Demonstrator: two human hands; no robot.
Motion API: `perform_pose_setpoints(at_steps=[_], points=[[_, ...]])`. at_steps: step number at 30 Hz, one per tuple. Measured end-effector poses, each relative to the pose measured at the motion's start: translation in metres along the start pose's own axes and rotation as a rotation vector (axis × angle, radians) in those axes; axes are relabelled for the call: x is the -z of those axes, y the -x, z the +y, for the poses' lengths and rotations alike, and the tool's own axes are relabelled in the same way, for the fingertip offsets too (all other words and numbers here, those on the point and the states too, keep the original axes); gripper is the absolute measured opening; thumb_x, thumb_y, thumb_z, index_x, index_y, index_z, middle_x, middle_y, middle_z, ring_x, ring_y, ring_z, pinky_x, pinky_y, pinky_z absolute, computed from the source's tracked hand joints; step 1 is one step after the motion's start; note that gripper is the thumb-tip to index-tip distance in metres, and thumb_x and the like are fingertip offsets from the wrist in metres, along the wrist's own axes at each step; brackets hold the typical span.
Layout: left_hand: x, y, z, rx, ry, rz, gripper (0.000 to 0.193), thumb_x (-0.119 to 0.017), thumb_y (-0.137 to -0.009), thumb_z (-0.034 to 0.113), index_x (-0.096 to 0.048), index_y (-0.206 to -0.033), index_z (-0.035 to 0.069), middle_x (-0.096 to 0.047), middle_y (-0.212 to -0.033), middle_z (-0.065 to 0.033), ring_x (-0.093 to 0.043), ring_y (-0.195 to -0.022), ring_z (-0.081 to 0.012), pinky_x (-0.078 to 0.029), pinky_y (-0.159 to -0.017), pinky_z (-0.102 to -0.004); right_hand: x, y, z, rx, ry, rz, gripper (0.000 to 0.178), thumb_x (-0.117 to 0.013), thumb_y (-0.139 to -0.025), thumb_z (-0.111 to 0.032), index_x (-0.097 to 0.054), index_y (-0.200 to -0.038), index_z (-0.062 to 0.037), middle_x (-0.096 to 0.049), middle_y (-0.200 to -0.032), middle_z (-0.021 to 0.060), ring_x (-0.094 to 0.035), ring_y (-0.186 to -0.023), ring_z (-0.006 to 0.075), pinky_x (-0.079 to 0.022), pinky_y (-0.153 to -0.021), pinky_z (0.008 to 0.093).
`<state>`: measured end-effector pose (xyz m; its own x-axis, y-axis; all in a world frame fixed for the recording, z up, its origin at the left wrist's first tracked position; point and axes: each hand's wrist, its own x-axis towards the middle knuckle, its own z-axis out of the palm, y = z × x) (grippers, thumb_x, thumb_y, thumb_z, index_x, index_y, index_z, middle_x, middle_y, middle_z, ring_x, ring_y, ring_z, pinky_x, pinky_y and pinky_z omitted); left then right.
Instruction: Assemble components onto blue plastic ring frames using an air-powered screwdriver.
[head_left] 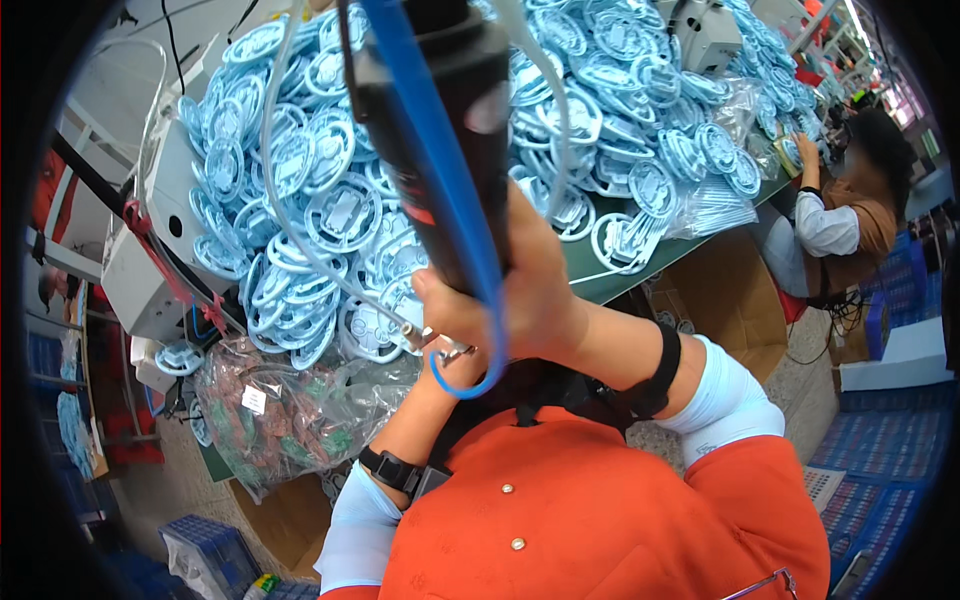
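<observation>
My right hand is wrapped round the lower part of a thick black cylindrical tool, which stands upright in front of me. My left hand is close beneath it, against the right hand; its thumb is bent and it looks closed. The tool and the right hand hide its other fingers and whatever they may hold. A blue hose runs down the tool's front and loops near my left wrist to a metal fitting. A thin clear tube ends in a metal tip beside the left hand. The tool's working end is hidden.
Light-blue round plastic parts are heaped across the green table. A clear bag of reddish and green pieces lies near left. Grey machine housings stand left. A cardboard box sits below the table. Another person works at far right.
</observation>
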<state>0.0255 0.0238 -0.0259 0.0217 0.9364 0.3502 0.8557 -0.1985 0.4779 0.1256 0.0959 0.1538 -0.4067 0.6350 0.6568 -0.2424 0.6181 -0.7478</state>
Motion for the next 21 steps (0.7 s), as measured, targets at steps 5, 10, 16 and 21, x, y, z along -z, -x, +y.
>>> perform_pose_setpoints(at_steps=[5,10,16,21], points=[[0.011,-0.002,0.009,0.012,-0.126,0.018,0.081,-0.091,-0.056,0.036,-0.058,-0.125,0.007,-0.056,-0.121,-0.0131,-0.052,-0.114,-0.0326,-0.038,-0.096,-0.0511,0.043,-0.028,-0.016,-0.182,-0.153,0.127,0.042,-0.072,-0.076,-0.010,-0.054,-0.113,-0.0006,-0.050,-0.075,-0.0016,-0.047,-0.061,0.0089,-0.040,-0.055,0.0265],[0.024,-0.017,0.020,0.060,-0.228,-0.172,0.080,-0.089,-0.060,0.041,-0.059,-0.128,0.010,-0.053,-0.128,-0.0142,-0.044,-0.126,-0.0313,-0.034,-0.097,-0.0636,0.047,-0.035,-0.001,-0.083,-0.009,0.083,0.035,-0.073,-0.076,-0.008,-0.053,-0.104,-0.0050,-0.050,-0.072,-0.0010,-0.047,-0.061,0.0082,-0.040,-0.055,0.0259],[0.002,-0.016,0.005,0.036,-0.161,-0.280,0.058,-0.081,-0.072,0.044,-0.066,-0.124,0.023,-0.044,-0.148,-0.0092,-0.036,-0.138,-0.0327,-0.023,-0.103,-0.0746,0.037,-0.033,0.011,-0.096,-0.083,0.051,0.040,-0.074,-0.075,-0.008,-0.049,-0.107,-0.0041,-0.054,-0.070,-0.0004,-0.051,-0.059,0.0084,-0.044,-0.056,0.0248],[-0.002,-0.018,0.003,0.098,-0.059,-0.286,0.062,-0.084,-0.070,0.042,-0.064,-0.127,0.025,-0.044,-0.148,-0.0093,-0.037,-0.138,-0.0330,-0.023,-0.103,-0.0734,0.036,-0.031,0.023,-0.092,-0.006,0.066,0.042,-0.075,-0.074,-0.009,-0.049,-0.106,-0.0039,-0.056,-0.069,0.0021,-0.053,-0.058,0.0100,-0.045,-0.055,0.0268]])
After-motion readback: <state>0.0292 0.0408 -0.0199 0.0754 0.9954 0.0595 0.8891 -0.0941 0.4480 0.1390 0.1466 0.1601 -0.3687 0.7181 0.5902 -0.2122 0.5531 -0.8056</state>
